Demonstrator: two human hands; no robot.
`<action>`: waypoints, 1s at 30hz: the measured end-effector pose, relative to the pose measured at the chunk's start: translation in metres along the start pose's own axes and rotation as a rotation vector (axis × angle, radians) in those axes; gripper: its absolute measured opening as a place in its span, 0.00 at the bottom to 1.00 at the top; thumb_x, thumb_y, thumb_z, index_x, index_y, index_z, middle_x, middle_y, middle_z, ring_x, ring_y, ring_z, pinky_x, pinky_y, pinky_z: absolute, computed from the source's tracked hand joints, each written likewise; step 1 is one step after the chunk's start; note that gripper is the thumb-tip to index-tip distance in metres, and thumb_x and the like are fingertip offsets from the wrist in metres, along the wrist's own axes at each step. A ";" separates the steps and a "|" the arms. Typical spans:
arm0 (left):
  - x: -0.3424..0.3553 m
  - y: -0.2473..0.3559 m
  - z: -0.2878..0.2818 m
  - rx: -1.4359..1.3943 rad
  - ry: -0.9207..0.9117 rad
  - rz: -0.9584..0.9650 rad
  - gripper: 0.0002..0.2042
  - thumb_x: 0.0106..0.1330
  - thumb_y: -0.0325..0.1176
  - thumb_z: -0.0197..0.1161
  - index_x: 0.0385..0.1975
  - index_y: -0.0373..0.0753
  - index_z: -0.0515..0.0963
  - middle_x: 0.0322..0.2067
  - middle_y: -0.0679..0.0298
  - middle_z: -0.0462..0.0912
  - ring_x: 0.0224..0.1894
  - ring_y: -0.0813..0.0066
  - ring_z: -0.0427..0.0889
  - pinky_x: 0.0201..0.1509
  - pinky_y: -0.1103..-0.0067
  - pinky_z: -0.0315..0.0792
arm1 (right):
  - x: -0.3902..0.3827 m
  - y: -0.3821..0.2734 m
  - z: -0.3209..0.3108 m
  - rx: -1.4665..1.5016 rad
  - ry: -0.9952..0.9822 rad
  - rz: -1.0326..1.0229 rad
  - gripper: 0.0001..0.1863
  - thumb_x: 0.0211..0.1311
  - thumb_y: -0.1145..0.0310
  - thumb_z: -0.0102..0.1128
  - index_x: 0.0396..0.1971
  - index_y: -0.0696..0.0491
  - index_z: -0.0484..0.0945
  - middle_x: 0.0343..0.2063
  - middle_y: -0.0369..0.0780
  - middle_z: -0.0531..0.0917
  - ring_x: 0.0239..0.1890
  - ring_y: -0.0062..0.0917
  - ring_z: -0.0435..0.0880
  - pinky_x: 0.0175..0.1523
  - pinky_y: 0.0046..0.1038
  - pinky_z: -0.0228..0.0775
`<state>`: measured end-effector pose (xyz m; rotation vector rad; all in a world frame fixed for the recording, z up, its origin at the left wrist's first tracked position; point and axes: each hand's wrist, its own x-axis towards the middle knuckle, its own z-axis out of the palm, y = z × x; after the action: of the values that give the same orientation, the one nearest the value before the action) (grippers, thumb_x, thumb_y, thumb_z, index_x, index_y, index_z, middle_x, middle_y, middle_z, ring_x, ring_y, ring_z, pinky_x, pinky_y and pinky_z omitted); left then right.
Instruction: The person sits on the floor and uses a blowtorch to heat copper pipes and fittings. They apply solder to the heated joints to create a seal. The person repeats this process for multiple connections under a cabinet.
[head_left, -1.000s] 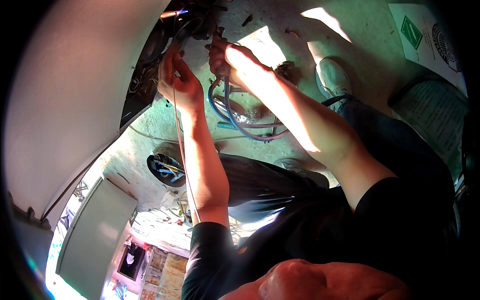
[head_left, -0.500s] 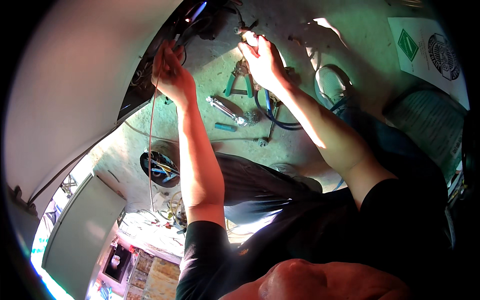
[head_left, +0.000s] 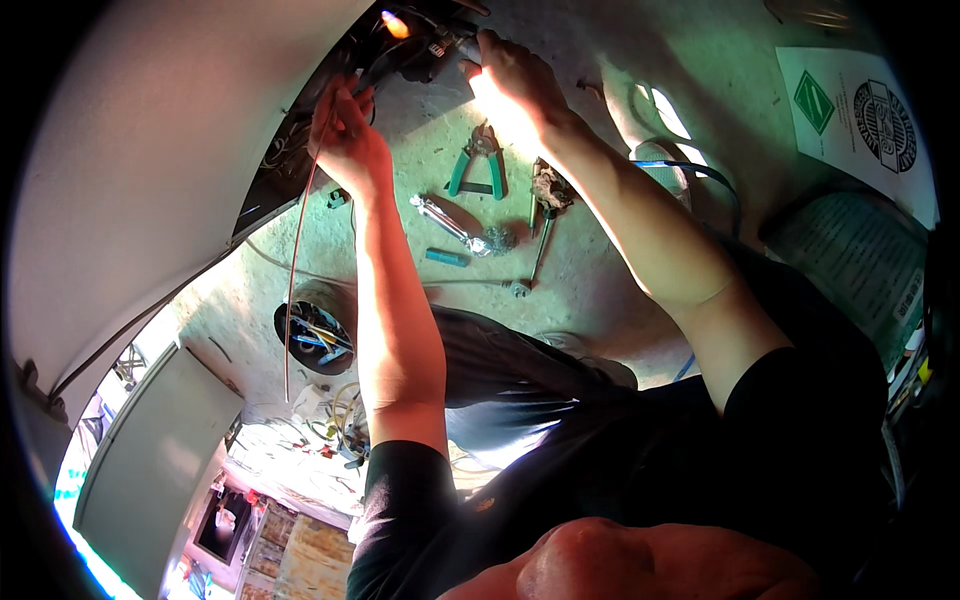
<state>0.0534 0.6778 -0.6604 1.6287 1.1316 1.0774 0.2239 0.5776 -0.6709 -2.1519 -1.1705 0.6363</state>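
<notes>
My left hand point(head_left: 345, 135) is closed in a pinch around a thin copper-coloured rod point(head_left: 296, 265), which hangs down toward me past my forearm. Its fingers are beside dark tubes and wiring point(head_left: 285, 155) in the open side of a white appliance cabinet. Wrapped around a gas torch point(head_left: 468, 46), my right hand point(head_left: 518, 85) is at the far end of the cabinet opening. An orange flame point(head_left: 396, 24) glows inside the dark opening, left of the torch; the torch tip is hard to make out.
Green-handled pliers point(head_left: 478, 170), a foil-wrapped stick point(head_left: 440, 216), a steel-wool pad point(head_left: 499, 238) and a blue block point(head_left: 447, 257) lie on the concrete floor. A round tool container point(head_left: 315, 335) stands by my left forearm. A blue hose point(head_left: 712, 172) loops near my shoe. The white cabinet panel point(head_left: 170, 130) curves along the left.
My right hand has moved up and left with the torch. The flame has gone from a bluish streak to an orange glow. The hose has shifted right; my left hand has barely moved.
</notes>
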 end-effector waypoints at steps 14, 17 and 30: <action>0.001 -0.003 0.001 0.018 -0.007 -0.028 0.16 0.77 0.33 0.53 0.54 0.27 0.78 0.46 0.54 0.86 0.41 0.67 0.89 0.45 0.77 0.82 | 0.006 0.004 0.007 0.179 0.006 0.061 0.12 0.74 0.62 0.53 0.36 0.55 0.69 0.22 0.43 0.74 0.24 0.30 0.69 0.34 0.36 0.65; 0.001 -0.001 0.005 0.005 0.000 -0.047 0.15 0.77 0.32 0.53 0.53 0.28 0.78 0.45 0.55 0.87 0.41 0.68 0.89 0.44 0.77 0.82 | 0.008 0.006 0.009 0.242 -0.002 0.102 0.12 0.75 0.61 0.52 0.36 0.55 0.70 0.21 0.42 0.73 0.24 0.29 0.70 0.33 0.36 0.64; 0.000 -0.002 0.007 0.039 -0.036 -0.026 0.15 0.77 0.32 0.53 0.54 0.27 0.78 0.45 0.54 0.87 0.42 0.64 0.89 0.45 0.75 0.83 | 0.005 0.001 0.002 0.076 0.002 0.050 0.15 0.70 0.62 0.60 0.43 0.59 0.71 0.30 0.52 0.81 0.31 0.44 0.81 0.38 0.42 0.72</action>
<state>0.0597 0.6772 -0.6642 1.6528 1.1537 1.0106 0.2258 0.5814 -0.6734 -2.1223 -1.0771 0.6892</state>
